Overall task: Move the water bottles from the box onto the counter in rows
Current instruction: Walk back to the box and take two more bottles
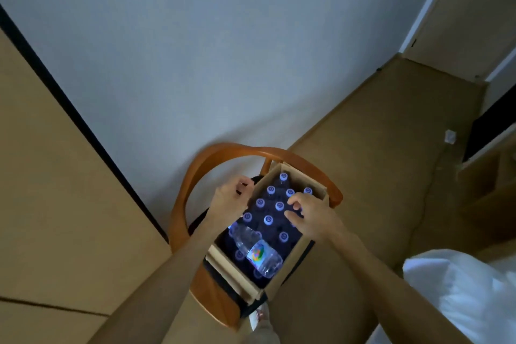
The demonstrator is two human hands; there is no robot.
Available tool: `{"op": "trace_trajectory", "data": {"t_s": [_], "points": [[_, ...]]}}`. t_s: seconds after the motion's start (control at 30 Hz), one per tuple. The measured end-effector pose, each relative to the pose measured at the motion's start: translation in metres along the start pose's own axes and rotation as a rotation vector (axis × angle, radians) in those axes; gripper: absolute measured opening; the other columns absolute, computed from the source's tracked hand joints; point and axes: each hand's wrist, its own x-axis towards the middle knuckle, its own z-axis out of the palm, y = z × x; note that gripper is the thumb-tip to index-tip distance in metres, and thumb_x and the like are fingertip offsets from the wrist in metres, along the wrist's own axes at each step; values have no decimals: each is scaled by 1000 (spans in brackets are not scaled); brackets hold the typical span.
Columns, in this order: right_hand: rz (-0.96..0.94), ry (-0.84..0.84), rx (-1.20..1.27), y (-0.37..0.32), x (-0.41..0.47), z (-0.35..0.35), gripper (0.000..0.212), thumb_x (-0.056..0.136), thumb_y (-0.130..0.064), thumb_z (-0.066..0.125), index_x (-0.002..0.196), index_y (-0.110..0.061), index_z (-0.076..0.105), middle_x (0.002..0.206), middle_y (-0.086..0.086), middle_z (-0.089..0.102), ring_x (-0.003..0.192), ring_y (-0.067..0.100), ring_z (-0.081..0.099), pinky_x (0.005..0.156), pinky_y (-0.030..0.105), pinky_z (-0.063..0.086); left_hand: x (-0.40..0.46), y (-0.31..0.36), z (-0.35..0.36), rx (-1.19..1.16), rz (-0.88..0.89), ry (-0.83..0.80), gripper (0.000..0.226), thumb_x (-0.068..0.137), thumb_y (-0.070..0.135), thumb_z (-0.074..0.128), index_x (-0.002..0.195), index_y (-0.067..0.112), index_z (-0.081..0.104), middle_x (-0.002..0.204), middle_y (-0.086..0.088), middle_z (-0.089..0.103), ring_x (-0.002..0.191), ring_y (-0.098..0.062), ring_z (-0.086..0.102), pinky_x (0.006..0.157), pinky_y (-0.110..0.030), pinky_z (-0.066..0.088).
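Note:
An open cardboard box (284, 268) stands on a wooden chair. Several upright water bottles with pale blue caps (270, 190) fill it. One clear bottle with a colourful label (255, 251) lies on its side on top of them, near the box's front. My left hand (230, 200) grips the box's left wall, fingers curled over its edge. My right hand (310, 216) is over the caps on the right side, thumb and fingers curled around one cap. Whether they have closed on it I cannot tell.
The curved-back wooden chair (195, 167) stands against a pale wall. A wide tan surface (55, 204) with a dark edge runs along the left. White bedding (460, 293) lies at the lower right. Tan carpet (377, 162) stretches right towards a door.

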Motion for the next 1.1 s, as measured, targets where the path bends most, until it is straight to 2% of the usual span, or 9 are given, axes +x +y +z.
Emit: {"op": "trace_trajectory", "data": {"t_s": [0.1, 0.3, 0.47, 0.6, 0.7, 0.8, 0.9, 1.0, 1.1], "points": [[-35, -92, -15, 15, 41, 8, 22, 92, -47, 53, 108, -32, 53, 98, -17, 51, 84, 2, 51, 75, 30, 47, 29, -24, 8, 30, -90, 27, 12, 94, 35, 51, 93, 32, 62, 81, 11, 66, 75, -6, 64, 65, -19, 46], [-54, -269, -46, 25, 101, 34, 26, 94, -46, 51, 113, -29, 51, 103, -11, 53, 92, 11, 54, 74, 34, 44, 60, -82, 17, 90, -352, 5, 19, 96, 28, 50, 103, 16, 63, 90, -6, 67, 80, -23, 66, 78, -42, 57], [-31, -366, -57, 26, 128, 53, 28, 92, -44, 54, 115, -27, 53, 98, -15, 50, 94, 10, 55, 74, 32, 40, 64, -123, 34, 191, -537, -136, 29, 99, 34, 45, 109, 10, 58, 98, -11, 64, 87, -31, 65, 73, -34, 53], [-29, -438, -70, 32, 140, 58, 28, 93, -44, 53, 116, -27, 53, 100, -14, 51, 98, 13, 55, 77, 36, 44, 61, -147, 54, 188, -606, -216, 37, 97, 42, 49, 122, 15, 49, 93, -11, 62, 70, -21, 62, 69, -32, 52], [-35, -471, -73, 41, 147, 54, 29, 94, -42, 54, 117, -24, 53, 103, -11, 54, 98, 15, 56, 82, 40, 47, 66, -156, 67, 222, -645, -222, 47, 96, 45, 50, 128, 12, 50, 113, -12, 63, 91, -24, 64, 73, -30, 50], [-44, -486, -72, 52, 153, 48, 27, 95, -41, 53, 116, -23, 54, 106, -8, 57, 98, 15, 57, 84, 42, 48, 71, -162, 78, 314, -692, -205, 53, 94, 53, 48, 123, 10, 52, 120, -12, 61, 104, -26, 60, 75, -27, 39], [-45, -510, -77, 64, 161, 41, 26, 95, -40, 52, 115, -23, 54, 108, -6, 58, 97, 17, 58, 85, 43, 49, 74, -160, 84, 433, -719, -135, 56, 89, 61, 50, 105, 7, 58, 100, -10, 66, 97, -28, 64, 77, -31, 47], [-79, -555, -88, 76, 172, 35, 25, 96, -38, 52, 114, -20, 56, 107, -4, 59, 99, 18, 58, 85, 43, 49, 82, -150, 80, 466, -665, -153, 40, 93, 46, 48, 91, 8, 62, 91, -13, 69, 88, -30, 65, 78, -35, 52], [-132, -614, -108, 88, 186, 31, 27, 97, -36, 52, 115, -17, 56, 109, 0, 61, 105, 19, 56, 88, 44, 48, 89, -128, 75, 452, -574, -208, 29, 90, 34, 49, 84, 9, 61, 83, -10, 67, 69, -21, 57, 60, -30, 42]]}}
